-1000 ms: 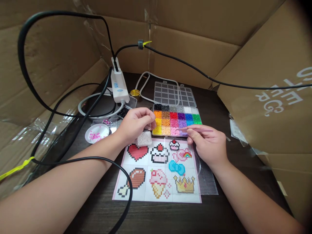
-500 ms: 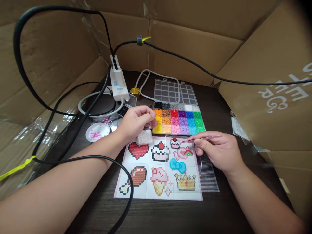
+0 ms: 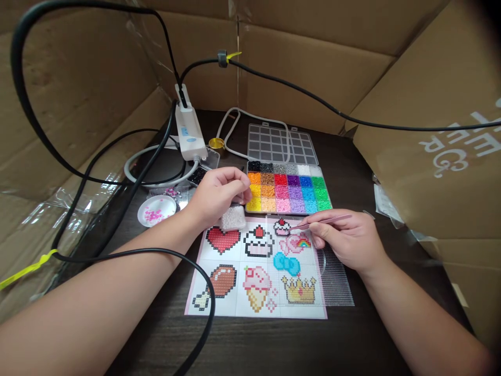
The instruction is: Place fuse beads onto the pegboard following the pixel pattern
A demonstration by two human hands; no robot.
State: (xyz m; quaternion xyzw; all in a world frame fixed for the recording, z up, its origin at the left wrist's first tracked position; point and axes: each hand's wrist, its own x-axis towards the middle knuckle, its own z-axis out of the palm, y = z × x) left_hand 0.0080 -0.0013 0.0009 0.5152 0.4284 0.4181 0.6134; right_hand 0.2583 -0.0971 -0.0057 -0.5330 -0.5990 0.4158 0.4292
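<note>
Pink tweezers are held in my closed right hand. Their tips touch or hover at the right side of a small bead cupcake on the clear pegboard. My left hand is closed in a pinch by the left edge of the bead box; what its fingers hold, if anything, is hidden. Just below that hand lies a small case of white beads. Under the pegboard is a pattern sheet with a heart, cupcake, drumstick, ice cream, bow and crown.
A white dish with pink beads sits at the left. Behind it stand a power strip and a yellow round tin. A black cable loops over my left forearm. Cardboard walls surround the table.
The view has shifted slightly. The tweezers stay by the small cupcake, tilted a little differently in my right hand. My left hand keeps its pinch in the same place.
</note>
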